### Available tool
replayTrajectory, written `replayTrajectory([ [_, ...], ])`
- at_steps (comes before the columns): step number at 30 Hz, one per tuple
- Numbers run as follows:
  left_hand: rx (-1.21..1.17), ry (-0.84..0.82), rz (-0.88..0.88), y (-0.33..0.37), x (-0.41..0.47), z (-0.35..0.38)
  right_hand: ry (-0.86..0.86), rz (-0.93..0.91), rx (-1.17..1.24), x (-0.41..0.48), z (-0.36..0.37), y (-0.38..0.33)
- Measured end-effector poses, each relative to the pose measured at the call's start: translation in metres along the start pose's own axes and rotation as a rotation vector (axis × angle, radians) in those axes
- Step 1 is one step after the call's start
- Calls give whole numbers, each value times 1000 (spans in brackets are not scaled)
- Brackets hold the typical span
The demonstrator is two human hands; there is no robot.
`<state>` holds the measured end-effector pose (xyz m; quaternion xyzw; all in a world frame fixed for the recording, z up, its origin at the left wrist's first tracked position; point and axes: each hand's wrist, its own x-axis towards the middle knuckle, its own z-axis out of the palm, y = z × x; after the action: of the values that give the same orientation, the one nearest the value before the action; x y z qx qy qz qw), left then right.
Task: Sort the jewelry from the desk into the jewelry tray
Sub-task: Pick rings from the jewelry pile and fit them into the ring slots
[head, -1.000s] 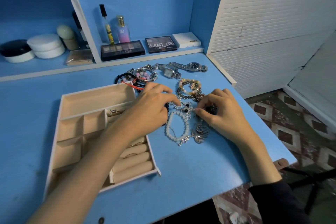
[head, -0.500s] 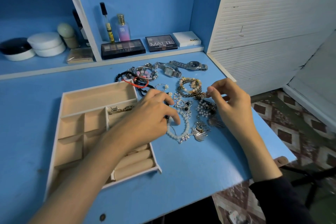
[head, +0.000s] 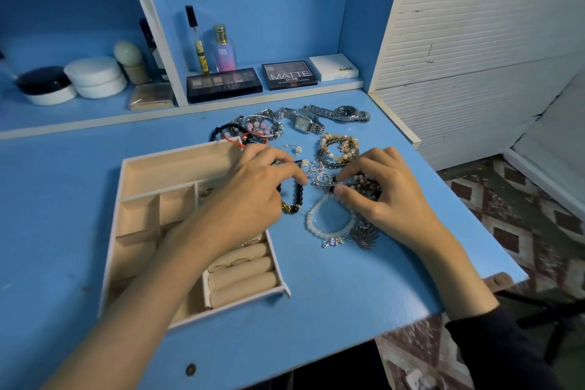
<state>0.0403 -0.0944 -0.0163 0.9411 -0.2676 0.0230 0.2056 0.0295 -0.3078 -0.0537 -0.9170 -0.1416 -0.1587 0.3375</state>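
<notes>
The beige compartmented jewelry tray [head: 177,165] sits on the blue tabletop [head: 316,294], at 9 o'clock of the heap of jewelry [head: 338,149]. The left hand [head: 253,196] reaches across the tray's right edge, its grip narrow, with fingers curled at a black bead bracelet [head: 299,196]; whether it holds the bracelet cannot be told. The right hand [head: 389,196], at 3 o'clock of the heap, pinches a silver chain tangle [head: 319,179]. A white bead bracelet [head: 309,222] lies at 6 o'clock and a silver round-faced wristwatch [head: 345,111] at 12
</notes>
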Motion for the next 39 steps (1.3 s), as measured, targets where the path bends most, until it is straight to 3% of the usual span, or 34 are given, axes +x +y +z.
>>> replayTrajectory([
  [5, 63, -8, -6, -2, -1, -3, -52, -92, -101, -1, 4, 1],
  [15, -35, -110, 21, -3, -10, -3, -34, -55, -82, -1, 2, -1],
  [22, -4, 106, -120, -15, -11, -12, -51, -147, -67, 1, 6, -13],
  [27, 69, 103, -128, -19, -10, -13, -148, -273, -194, 4, 14, -19],
  [33, 180, 44, -112, -21, -6, -12, -17, -195, -145, 3, 12, -12],
  [39, 130, -41, -64, -19, -5, -11, 38, -125, -69, 1, 10, -10],
])
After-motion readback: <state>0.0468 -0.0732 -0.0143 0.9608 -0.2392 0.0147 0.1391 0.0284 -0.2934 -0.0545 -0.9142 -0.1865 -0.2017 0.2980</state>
